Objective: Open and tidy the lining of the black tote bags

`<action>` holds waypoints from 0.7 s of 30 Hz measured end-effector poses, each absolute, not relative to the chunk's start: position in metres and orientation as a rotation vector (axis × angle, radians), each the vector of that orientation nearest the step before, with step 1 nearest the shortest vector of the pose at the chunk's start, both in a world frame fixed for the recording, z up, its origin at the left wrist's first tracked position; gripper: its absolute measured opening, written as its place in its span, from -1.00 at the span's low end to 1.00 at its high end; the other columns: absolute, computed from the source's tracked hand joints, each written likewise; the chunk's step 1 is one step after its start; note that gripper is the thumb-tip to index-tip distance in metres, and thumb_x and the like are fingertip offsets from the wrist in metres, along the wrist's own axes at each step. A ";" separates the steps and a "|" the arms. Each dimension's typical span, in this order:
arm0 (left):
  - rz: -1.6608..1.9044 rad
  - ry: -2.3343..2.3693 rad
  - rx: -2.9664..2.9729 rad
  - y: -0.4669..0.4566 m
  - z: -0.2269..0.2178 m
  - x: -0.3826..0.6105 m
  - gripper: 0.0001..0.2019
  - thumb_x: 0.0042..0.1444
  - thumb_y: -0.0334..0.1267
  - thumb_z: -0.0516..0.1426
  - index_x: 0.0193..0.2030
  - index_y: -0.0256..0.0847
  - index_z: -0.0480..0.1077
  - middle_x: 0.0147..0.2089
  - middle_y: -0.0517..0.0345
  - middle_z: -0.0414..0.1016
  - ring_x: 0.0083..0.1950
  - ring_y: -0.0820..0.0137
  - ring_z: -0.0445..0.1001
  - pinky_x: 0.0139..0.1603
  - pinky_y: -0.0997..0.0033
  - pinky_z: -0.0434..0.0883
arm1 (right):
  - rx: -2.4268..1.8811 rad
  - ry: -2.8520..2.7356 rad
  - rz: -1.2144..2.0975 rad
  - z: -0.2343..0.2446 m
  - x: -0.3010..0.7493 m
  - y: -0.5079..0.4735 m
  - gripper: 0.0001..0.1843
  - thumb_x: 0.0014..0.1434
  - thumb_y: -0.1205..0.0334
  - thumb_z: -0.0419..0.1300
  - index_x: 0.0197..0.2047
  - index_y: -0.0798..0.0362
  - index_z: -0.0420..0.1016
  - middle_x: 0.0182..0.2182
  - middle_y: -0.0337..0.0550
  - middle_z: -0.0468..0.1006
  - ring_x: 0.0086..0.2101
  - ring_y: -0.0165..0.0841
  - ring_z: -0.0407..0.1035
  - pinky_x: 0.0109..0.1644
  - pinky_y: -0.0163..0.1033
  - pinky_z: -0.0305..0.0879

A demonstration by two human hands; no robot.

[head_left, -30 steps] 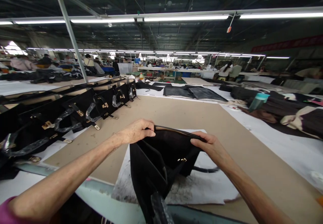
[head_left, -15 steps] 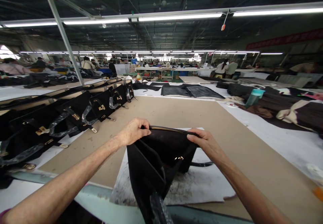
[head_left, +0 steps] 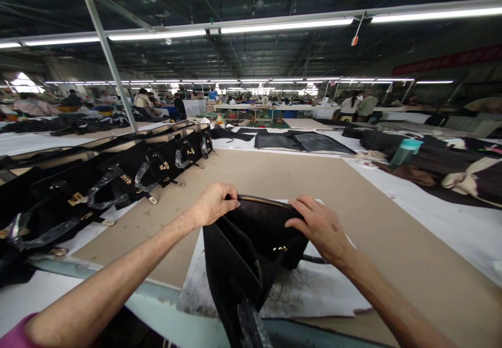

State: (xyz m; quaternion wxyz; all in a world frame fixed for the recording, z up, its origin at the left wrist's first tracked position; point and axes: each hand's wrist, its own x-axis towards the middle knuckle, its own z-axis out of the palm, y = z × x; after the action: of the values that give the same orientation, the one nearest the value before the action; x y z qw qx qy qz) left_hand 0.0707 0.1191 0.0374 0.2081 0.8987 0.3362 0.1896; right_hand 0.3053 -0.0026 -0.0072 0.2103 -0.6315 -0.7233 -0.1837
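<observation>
In front of me a black handbag (head_left: 231, 254) stands with its mouth spread, a gold-coloured clasp (head_left: 280, 249) showing inside the folds. My left hand (head_left: 217, 201) pinches the left end of its far top edge between thumb and fingers. At the right end of that edge, my right hand (head_left: 316, 225) grips with the fingers over the rim and the thumb on the near side. A plastic-wrapped handle (head_left: 251, 322) hangs at the near side, and part of a dark strap (head_left: 314, 259) lies beyond the right side. The bag rests on a smudged white sheet (head_left: 325, 295).
A row of similar black bags (head_left: 113, 180) with gold hardware lines the left. Flat black pieces (head_left: 301, 141) lie at the back of the tan board (head_left: 251, 167). To the right are a teal-lidded bottle (head_left: 406, 152) and dark fabric (head_left: 431, 165). People work in the distance.
My right hand has slid slightly inward along the bag's top edge, its fingers now lying over the rim. The left hand keeps its pinch. The whole view has shifted a little.
</observation>
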 end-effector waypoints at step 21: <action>0.506 0.884 2.458 0.116 0.041 0.069 -0.81 -0.07 -0.20 0.05 -0.54 -0.28 0.30 -0.55 0.30 0.28 -0.49 0.55 0.20 -0.44 0.59 0.13 | -1.548 -1.596 0.252 -0.007 0.303 0.007 -0.82 0.04 0.14 0.09 -0.45 0.05 0.40 -0.51 -0.30 0.31 -0.42 -0.43 0.23 -0.34 -0.34 0.08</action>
State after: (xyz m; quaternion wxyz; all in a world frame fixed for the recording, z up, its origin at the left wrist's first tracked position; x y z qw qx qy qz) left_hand 0.0687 0.1159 0.0406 0.2379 0.8973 0.3227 0.1847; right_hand 0.3027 0.0068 -0.0074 0.4368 -0.6224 -0.6416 0.1014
